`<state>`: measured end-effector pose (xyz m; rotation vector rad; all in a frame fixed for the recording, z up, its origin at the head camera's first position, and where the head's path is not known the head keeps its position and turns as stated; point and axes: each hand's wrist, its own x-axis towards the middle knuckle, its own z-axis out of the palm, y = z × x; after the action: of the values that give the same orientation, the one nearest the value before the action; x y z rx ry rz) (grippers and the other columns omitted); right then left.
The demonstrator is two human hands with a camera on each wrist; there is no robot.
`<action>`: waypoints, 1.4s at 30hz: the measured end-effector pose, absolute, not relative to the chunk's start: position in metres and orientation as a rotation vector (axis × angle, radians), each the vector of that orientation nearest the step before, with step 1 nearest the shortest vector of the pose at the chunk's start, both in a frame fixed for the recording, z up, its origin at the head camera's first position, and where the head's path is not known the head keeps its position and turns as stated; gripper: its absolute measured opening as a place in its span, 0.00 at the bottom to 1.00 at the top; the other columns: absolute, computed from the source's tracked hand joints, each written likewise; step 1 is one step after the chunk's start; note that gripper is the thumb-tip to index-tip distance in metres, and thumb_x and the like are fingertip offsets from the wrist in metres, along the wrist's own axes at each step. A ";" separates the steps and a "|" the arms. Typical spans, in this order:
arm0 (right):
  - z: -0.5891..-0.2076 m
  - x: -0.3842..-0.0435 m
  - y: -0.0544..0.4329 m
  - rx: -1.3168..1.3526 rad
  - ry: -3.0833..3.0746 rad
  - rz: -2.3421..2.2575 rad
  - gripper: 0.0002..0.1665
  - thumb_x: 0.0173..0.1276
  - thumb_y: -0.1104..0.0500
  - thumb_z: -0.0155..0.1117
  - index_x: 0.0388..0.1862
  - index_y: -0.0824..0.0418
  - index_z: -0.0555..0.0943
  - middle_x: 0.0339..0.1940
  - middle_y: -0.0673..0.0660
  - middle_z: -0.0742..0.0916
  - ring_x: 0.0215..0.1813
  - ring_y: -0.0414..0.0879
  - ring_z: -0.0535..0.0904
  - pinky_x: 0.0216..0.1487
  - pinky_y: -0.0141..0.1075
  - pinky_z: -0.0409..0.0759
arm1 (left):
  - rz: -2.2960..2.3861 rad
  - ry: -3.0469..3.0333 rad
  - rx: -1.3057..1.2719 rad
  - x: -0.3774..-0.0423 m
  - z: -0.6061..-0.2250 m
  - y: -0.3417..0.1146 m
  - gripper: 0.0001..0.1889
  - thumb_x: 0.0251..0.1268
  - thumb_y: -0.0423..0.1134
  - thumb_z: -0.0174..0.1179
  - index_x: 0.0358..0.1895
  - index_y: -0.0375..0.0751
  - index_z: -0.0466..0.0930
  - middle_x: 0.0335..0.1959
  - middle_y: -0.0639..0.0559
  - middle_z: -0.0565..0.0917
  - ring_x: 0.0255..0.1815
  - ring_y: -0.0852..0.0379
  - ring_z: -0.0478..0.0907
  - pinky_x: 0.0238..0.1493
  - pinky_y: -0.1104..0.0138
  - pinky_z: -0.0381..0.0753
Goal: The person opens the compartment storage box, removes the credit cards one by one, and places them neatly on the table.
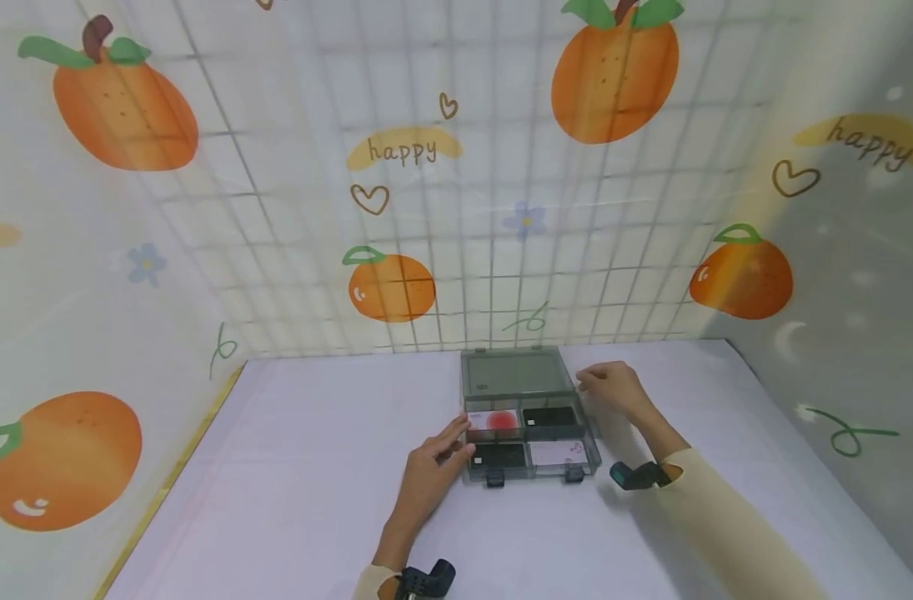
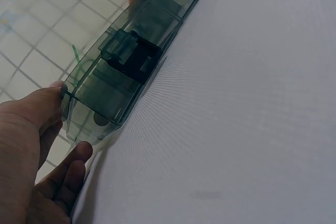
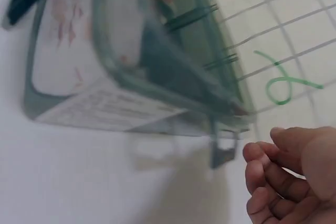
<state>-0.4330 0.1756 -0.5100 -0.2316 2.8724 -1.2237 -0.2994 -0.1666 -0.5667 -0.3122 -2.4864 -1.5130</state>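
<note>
A translucent grey-green plastic case (image 1: 599,450) lies with its lid (image 1: 516,373) folded back toward the wall. Its compartments hold a white card with a red circle (image 1: 494,420), a white card with pinkish figures (image 1: 557,453), a dark piece (image 1: 549,417) at back right and another dark piece (image 1: 499,456) at front left. My left hand (image 1: 429,475) rests against the case's left side, thumb at the rim near the front corner. Beside the back right corner, my right hand (image 1: 614,387) has loosely bent fingers with nothing between them; a small tab (image 3: 223,153) sticks out close to its fingertips.
Two dark latches (image 1: 495,478) sit on the case's front edge. The white tabletop (image 1: 313,467) has a yellow strip (image 1: 171,483) along its left edge. Behind stands a wire grid (image 1: 494,292) covered by an orange-printed curtain (image 1: 276,233). Both wrists wear small black cameras.
</note>
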 end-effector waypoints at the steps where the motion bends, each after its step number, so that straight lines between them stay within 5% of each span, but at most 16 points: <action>1: -0.507 -0.430 0.177 -0.249 2.874 -1.224 0.21 0.78 0.52 0.57 0.54 0.68 0.85 0.39 0.59 0.90 0.43 0.53 0.85 0.41 0.46 0.83 | -1.506 -2.479 -0.320 -0.299 -0.567 -0.167 0.25 0.70 0.55 0.62 0.68 0.55 0.77 0.68 0.70 0.73 0.56 0.61 0.79 0.59 0.60 0.77; 14: -0.470 -0.367 0.155 -0.538 2.824 -1.149 0.16 0.77 0.56 0.59 0.53 0.64 0.85 0.40 0.56 0.90 0.42 0.50 0.85 0.46 0.50 0.82 | -1.528 -2.475 -0.332 -0.300 -0.566 -0.168 0.26 0.70 0.57 0.61 0.68 0.55 0.77 0.69 0.69 0.72 0.56 0.61 0.79 0.60 0.61 0.77; 21: -0.472 -0.339 0.125 -0.711 2.677 -1.095 0.15 0.77 0.59 0.59 0.54 0.66 0.84 0.42 0.54 0.90 0.32 0.42 0.80 0.30 0.35 0.78 | -1.522 -2.462 -0.314 -0.298 -0.564 -0.168 0.27 0.69 0.58 0.61 0.67 0.54 0.78 0.68 0.70 0.73 0.54 0.61 0.79 0.58 0.59 0.77; 25: -0.480 -0.330 0.112 -0.816 2.665 -1.070 0.14 0.76 0.62 0.59 0.53 0.69 0.84 0.42 0.55 0.90 0.33 0.42 0.80 0.31 0.32 0.78 | -1.542 -2.457 -0.314 -0.299 -0.565 -0.167 0.26 0.69 0.56 0.62 0.67 0.54 0.78 0.67 0.71 0.73 0.54 0.62 0.79 0.60 0.58 0.77; 42: -0.489 -0.321 0.084 -0.701 2.719 -1.002 0.14 0.72 0.62 0.63 0.51 0.69 0.86 0.44 0.59 0.89 0.45 0.50 0.84 0.44 0.46 0.83 | -1.530 -2.438 -0.348 -0.301 -0.566 -0.167 0.26 0.69 0.56 0.63 0.66 0.52 0.79 0.67 0.68 0.74 0.51 0.62 0.80 0.56 0.61 0.78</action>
<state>-0.3211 0.0843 -0.4887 -0.7005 2.7190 -1.0018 -0.3013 -0.1670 -0.5662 -0.3480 -2.4384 -1.5297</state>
